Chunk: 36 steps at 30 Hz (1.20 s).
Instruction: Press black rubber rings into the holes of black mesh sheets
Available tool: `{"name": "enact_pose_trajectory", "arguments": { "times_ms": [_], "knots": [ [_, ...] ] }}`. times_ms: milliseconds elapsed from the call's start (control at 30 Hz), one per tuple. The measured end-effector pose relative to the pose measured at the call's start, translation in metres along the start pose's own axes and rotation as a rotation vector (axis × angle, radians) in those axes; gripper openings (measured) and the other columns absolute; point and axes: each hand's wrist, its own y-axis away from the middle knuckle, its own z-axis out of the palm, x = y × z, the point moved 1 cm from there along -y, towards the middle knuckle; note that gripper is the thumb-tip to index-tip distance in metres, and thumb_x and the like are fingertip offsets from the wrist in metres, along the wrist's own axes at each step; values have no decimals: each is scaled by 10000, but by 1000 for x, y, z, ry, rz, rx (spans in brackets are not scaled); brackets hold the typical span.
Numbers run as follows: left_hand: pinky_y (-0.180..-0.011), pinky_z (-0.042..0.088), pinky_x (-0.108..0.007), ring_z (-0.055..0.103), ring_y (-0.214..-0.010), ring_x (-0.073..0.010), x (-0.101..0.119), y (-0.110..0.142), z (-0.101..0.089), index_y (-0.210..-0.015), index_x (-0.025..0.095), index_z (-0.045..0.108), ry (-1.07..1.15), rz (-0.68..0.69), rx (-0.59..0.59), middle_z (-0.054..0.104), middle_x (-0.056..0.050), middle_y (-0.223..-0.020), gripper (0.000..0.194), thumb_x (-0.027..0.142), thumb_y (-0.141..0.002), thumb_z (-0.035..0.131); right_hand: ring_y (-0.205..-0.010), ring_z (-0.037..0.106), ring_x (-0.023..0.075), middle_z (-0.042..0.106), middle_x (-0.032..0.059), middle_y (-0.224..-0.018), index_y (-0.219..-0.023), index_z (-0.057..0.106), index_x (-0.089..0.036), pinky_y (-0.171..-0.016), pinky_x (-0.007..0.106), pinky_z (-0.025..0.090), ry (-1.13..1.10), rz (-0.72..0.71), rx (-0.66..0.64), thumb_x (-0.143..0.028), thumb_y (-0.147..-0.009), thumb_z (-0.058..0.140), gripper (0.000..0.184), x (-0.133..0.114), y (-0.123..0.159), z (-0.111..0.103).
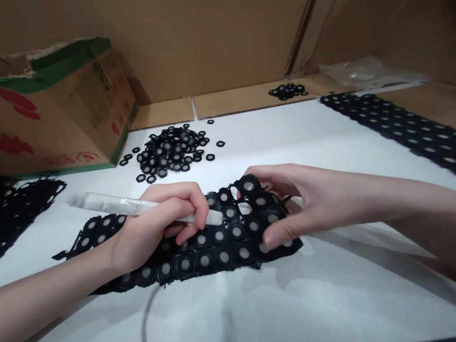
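Note:
A black rubber sheet [204, 260] with rows of round, grey-centred rings lies across the white table in front of me. My left hand [171, 216] is closed around a white pen-shaped tool [104, 202], its pale flat tip touching or just above the sheet. At the sheet's right end, my right hand [285, 203] grips the edge, thumb on top and fingers behind. That end is slightly lifted and shows torn gaps near the fingers. The sheet's left part is partly covered by my left hand and forearm.
Behind the sheet sits a pile of loose black rings [174, 152], with a smaller ring pile [288, 91] farther back. Another black sheet [416, 130] lies at right, and dark perforated scrap [23, 216] at left. A cardboard box [81, 111] and a clear plastic bag [369, 72] stand behind.

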Motion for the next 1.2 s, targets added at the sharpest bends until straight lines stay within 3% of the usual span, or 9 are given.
{"name": "enact_pose_trajectory", "arguments": {
  "times_ms": [133,300,533,700,867,1200],
  "knots": [
    [-409,226,-216,324,-427,-87,0,-4,-4,-612,159,546,-57,-11,24,429,26,-439,224,158,-769,387,-735,542,153,604,13,-837,-867,576,-191,-600,267,412,-73,-33,98,-391,-702,722,297,0,-10,5],
    [-438,250,-218,354,-456,-91,-3,-6,-6,-615,154,546,-117,32,37,447,20,-464,239,149,-790,384,-777,550,177,618,24,-864,-918,568,-200,-644,292,416,10,-33,242,-381,-683,729,338,1,-18,15],
    [-459,268,-216,372,-482,-92,-5,-6,-7,-652,157,546,-183,31,51,456,26,-504,242,157,-818,369,-631,496,132,612,17,-926,-1080,537,-234,-587,291,381,135,83,265,-428,-698,704,460,-2,-17,13],
    [-496,307,-206,408,-520,-88,-4,-6,-8,-665,150,545,-273,54,50,472,29,-534,243,127,-827,365,-741,543,174,615,18,-817,-919,608,-210,-690,317,394,210,-20,259,-371,-811,588,194,-3,-23,19],
    [-503,312,-191,418,-529,-77,-10,-7,-9,-693,155,564,-330,97,42,504,43,-564,240,116,-840,379,-867,537,182,609,24,-892,-822,549,-205,-765,325,401,266,-135,323,-251,-829,551,46,3,-26,25],
    [-538,331,-196,434,-563,-85,-5,-7,-7,-727,165,582,-418,57,28,510,50,-591,248,116,-855,376,-809,535,173,608,5,-804,-759,542,-210,-716,306,400,251,-165,411,-138,-791,561,81,8,-28,30]
  ]
}}
